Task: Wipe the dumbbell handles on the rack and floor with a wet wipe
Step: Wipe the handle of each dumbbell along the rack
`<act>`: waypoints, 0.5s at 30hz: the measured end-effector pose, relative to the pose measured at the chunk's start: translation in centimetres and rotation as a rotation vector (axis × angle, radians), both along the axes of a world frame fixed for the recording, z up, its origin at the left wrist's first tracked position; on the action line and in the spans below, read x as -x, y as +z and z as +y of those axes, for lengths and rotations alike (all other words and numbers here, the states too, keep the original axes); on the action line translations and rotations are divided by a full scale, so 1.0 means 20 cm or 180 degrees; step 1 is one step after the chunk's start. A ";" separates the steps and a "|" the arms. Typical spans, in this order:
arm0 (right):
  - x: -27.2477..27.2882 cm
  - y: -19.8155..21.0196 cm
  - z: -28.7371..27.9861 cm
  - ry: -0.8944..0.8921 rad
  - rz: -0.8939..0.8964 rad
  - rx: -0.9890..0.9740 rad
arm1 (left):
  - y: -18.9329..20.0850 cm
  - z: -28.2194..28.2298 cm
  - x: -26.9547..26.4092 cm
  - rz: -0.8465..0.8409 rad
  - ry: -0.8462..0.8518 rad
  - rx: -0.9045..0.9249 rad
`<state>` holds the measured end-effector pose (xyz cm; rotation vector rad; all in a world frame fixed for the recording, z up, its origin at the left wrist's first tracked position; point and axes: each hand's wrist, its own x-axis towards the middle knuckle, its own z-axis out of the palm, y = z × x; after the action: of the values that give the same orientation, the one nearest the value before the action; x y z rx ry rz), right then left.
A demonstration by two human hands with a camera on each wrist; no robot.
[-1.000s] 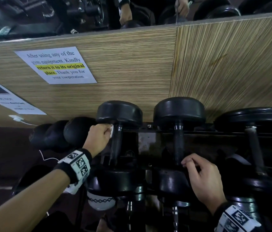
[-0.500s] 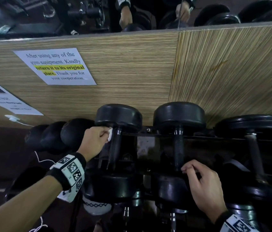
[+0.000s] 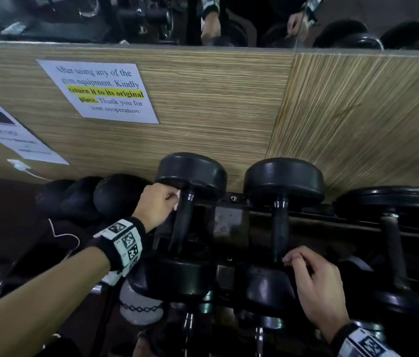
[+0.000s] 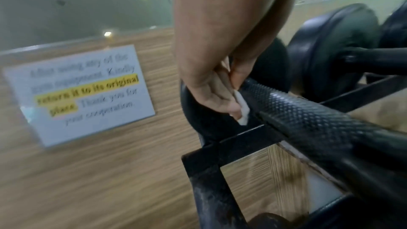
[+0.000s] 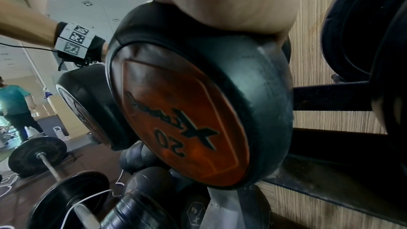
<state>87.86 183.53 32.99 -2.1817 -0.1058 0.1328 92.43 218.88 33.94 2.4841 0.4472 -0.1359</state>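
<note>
Fingers of my left hand point(image 3: 157, 202) pinch the wet wipe point(image 4: 242, 109) against the far end of the knurled handle point(image 4: 308, 119) of the leftmost dumbbell point(image 3: 190, 173) on the top tier of the rack point(image 3: 229, 222), right where the bar meets its back head. My right hand point(image 3: 316, 287) holds no wipe; it rests on the near head of the neighbouring dumbbell point(image 5: 198, 111), the one marked 20, fingers loosely curled over its edge as if to steady me. I judge the job to be in its early or middle part: this one handle is being worked, and I cannot tell from a dark bar whether any other is already clean. To the right more dumbbells point(image 3: 393, 202) sit on the rack, lower tiers show beneath, and a barbell point(image 5: 50, 163) and other weights lie on the floor, all presumably left to do.
</note>
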 end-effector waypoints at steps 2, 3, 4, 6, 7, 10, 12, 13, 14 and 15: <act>0.00 0.00 0.00 -0.0023 0.0031 0.0028 | 0.03 -0.04 0.05 -0.0244 -0.0058 -0.0191; 0.00 0.01 0.00 -0.0029 0.0045 0.0057 | 0.04 -0.07 0.08 -0.0333 -0.0087 -0.0267; 0.00 0.02 0.00 -0.0026 0.0069 0.0091 | 0.05 -0.08 0.10 -0.0360 -0.0099 -0.0301; 0.00 0.04 0.00 0.0009 0.0200 0.0195 | 0.08 -0.11 0.14 -0.0358 -0.0243 -0.0432; -0.01 0.06 0.02 0.0075 0.0303 0.0319 | 0.11 -0.12 0.16 -0.0411 -0.0297 -0.0422; -0.06 0.14 0.15 0.0592 0.0352 0.0426 | 0.19 -0.17 0.23 -0.0716 -0.0351 -0.0007; -0.10 0.20 0.29 0.1015 0.0247 0.0089 | 0.21 -0.20 0.29 -0.0860 -0.0313 0.0208; -0.11 0.23 0.38 0.1170 0.0242 -0.0051 | 0.21 -0.21 0.33 -0.0930 -0.0289 0.0286; -0.12 0.25 0.47 0.1281 0.0294 -0.0177 | 0.21 -0.21 0.37 -0.1001 -0.0254 0.0359; -0.12 0.26 0.55 0.1355 0.0414 -0.0291 | 0.21 -0.20 0.40 -0.1073 -0.0230 0.0424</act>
<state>90.18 194.50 38.19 -2.0257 -0.4923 0.4994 84.37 214.88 38.05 2.3319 0.1989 0.2156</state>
